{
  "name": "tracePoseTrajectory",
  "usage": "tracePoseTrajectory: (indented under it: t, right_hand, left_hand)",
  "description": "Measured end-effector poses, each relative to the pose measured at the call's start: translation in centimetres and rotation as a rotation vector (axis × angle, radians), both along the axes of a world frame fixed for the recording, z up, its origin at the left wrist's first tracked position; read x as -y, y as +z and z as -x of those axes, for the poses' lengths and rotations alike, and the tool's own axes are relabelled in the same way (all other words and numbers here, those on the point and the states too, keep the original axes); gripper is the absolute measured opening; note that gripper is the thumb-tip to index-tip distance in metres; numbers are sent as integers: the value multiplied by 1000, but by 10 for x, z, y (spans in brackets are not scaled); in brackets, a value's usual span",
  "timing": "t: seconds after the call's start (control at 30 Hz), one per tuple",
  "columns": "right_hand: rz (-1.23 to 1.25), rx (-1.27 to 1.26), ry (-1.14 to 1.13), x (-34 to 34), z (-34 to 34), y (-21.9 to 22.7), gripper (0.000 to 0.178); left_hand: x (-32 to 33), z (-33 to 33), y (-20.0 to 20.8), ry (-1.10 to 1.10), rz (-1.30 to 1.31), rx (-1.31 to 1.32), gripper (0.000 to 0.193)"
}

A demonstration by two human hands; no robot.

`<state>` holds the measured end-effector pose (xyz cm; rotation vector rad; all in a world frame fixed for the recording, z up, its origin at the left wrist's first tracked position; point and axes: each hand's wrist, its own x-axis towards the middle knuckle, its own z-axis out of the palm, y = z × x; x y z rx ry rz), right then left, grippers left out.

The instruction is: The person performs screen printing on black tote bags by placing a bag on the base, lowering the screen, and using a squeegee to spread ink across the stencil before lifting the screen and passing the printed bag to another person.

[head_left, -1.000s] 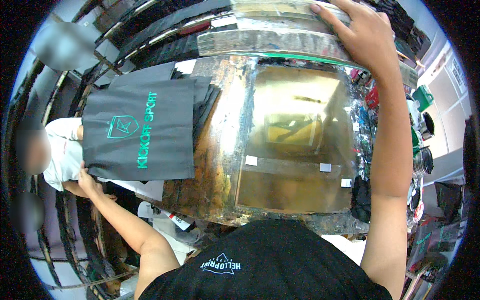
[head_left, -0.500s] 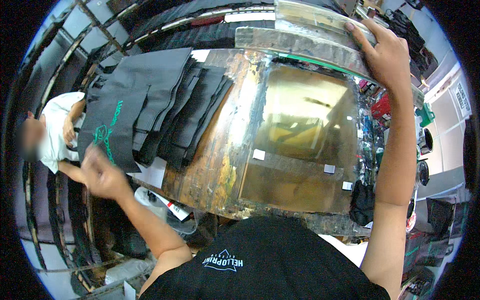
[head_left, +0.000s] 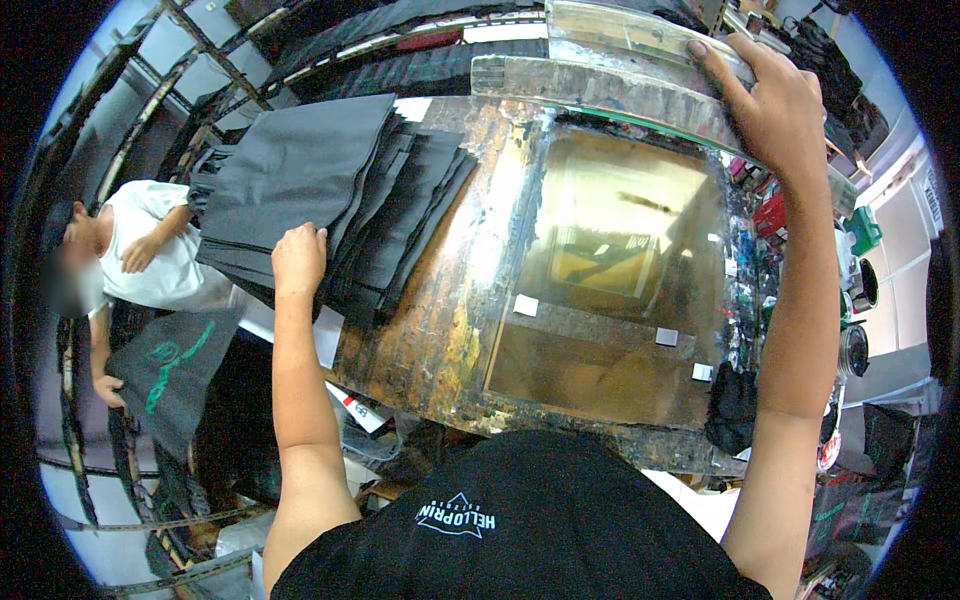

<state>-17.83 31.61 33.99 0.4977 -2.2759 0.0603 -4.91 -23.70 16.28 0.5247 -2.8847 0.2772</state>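
My left hand (head_left: 300, 255) is at the near edge of a stack of black fabric bags (head_left: 300, 150), its fingers curled closed on the top bag. The stack lies fanned to the right on the left part of a stained work table (head_left: 420, 350). At the far right, my right hand (head_left: 775, 100) grips the end of a raised screen-printing frame (head_left: 600, 82), thumb over the near side. A green strip runs along the frame's lower edge. Below it lies a shiny brown printing board (head_left: 600, 350) with small white tabs.
At the left, a person in a white shirt (head_left: 150, 225) has a hand on a black bag with green print (head_left: 180, 365). Dark racks (head_left: 120, 170) stand behind them. A black cloth (head_left: 733, 405) lies by the board; tins (head_left: 853, 350) and ink pots line the right side.
My left hand has moved right from the printed bag onto the stack. The green-printed bag has left the stack and hangs by the other person. My right hand stays on the frame.
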Motion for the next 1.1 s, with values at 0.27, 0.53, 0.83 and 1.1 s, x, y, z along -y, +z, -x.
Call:
tracePoseTrajectory:
  t: [0.27, 0.53, 0.83, 1.1]
  right_hand:
    - [-7, -122, 15, -7, 6, -3, 57]
    - [136, 163, -88, 21, -31, 19, 65]
    - [122, 69, -67, 24, -32, 11, 67]
    - [35, 48, -2, 0, 0, -1, 56]
  left_hand:
    - [-2, -1, 8, -76, 148, -199, 27]
    - [11, 0, 34, -57, -169, -318, 27]
    - [25, -16, 27, -118, -546, -206, 33]
    - [47, -28, 25, -178, -584, -142, 41]
